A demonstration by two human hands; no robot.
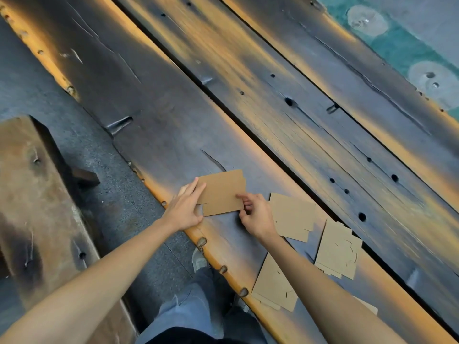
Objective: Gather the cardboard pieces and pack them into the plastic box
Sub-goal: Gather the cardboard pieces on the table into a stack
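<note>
A dark, weathered wooden worktop (285, 125) runs diagonally from the upper left to the lower right of the frame, made of long planks with a rough, cracked grain, round holes and an orange sheen along the edges.

Near the lower middle, both hands meet on one flat brown cardboard piece (222, 193), roughly rectangular with a notched corner and a small step along its lower left edge. It lies on the plank close to the worktop's near edge. The left hand (185, 209) rests on its left side, fingers (196, 188) laid straight and close together across the card's edge, palm down. The right hand (255, 216) is at the card's right edge; the index finger lies on top and the other fingers curl at the edge, pinching the card.

To the right of the hands lie more flat pieces of the same matt brown board. One (291, 216) lies just beside the right hand, another (339, 250) with curved cut lines is further right, and a third (274, 285) is low in the frame, partly under the right forearm. A corner of one more (370, 306) shows beyond that arm.

At the left stands a scuffed brown wooden block (29, 194) on grey flooring. The person's jeans (193, 306) and a shoe (198, 260) show at the bottom.
</note>
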